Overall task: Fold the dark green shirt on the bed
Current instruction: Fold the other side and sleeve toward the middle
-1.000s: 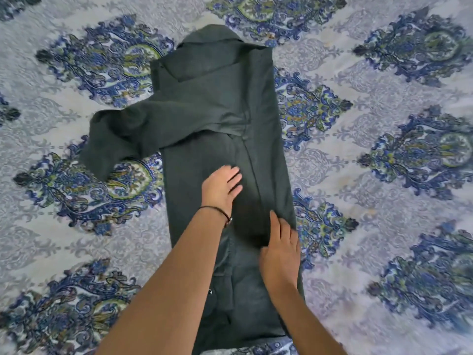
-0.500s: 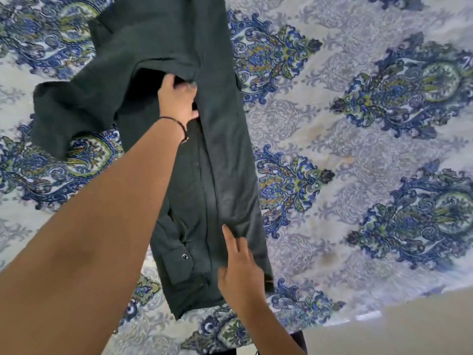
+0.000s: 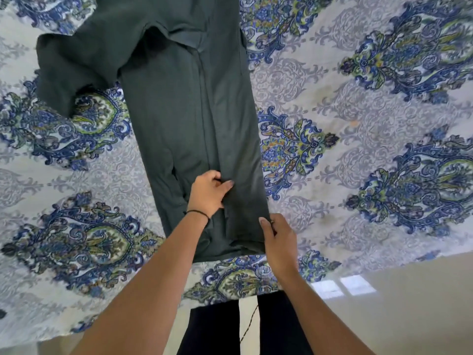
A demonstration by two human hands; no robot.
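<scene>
1. Half a second ago my left hand (image 3: 208, 193) was up at the sleeve fold; now it pinches the centre seam low on the dark green cotton shirt (image 3: 194, 119).
2. My right hand (image 3: 277, 237) nips the shirt's right hem corner, near the patterned blue bedspread's (image 3: 358, 124) front edge.
3. Judged step: squaring the long strip. Next, fold in the loose left sleeve (image 3: 74, 65).

A pale bedspread (image 3: 358, 119) patterned with blue and green paisley medallions covers the bed. Past its near edge, a light floor (image 3: 409, 316) carries two bright patches of reflected light (image 3: 343, 286). Dark trouser legs (image 3: 215, 329) stand against that edge.
</scene>
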